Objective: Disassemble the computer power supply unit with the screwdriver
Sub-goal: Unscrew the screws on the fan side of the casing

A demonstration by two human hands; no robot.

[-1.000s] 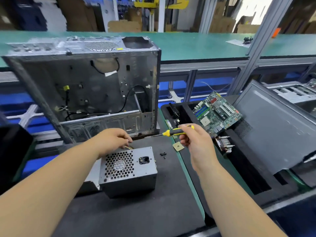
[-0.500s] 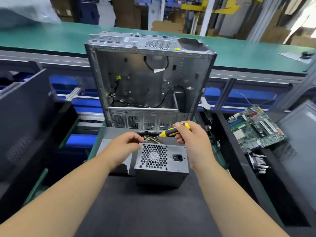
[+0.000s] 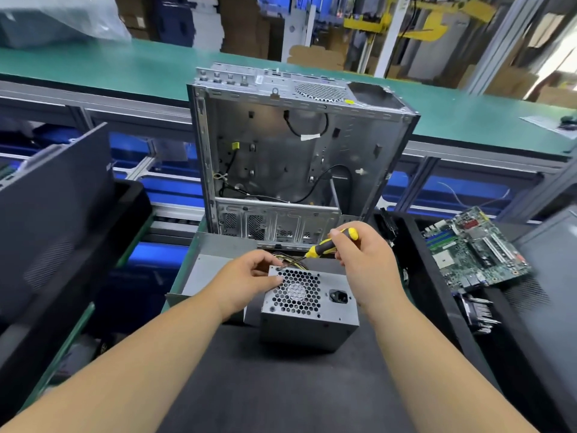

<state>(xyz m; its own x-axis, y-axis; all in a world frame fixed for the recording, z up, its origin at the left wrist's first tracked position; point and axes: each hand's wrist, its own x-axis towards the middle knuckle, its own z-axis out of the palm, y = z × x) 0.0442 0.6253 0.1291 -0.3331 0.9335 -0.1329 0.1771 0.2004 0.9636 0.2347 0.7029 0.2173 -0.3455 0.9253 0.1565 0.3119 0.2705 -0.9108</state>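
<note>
Two hands over the power supply unit, right hand gripping screwdriver, left hand pinching its corner

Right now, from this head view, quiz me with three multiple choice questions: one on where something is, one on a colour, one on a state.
1. Where does the motherboard lie?
A. right of the power supply unit
B. inside the computer case
C. on top of the power supply unit

2. What colours is the screwdriver handle?
A. red and white
B. yellow and black
C. all blue

3. What is the right hand doing?
A. lying flat on the mat
B. gripping the screwdriver
C. lifting the case

Answers: 1 A, the board lies in the black tray at right. 2 B, yellow handle with black bands. 3 B, its fingers curl round the handle, tip at the unit's top left corner beside the left hand.
</note>
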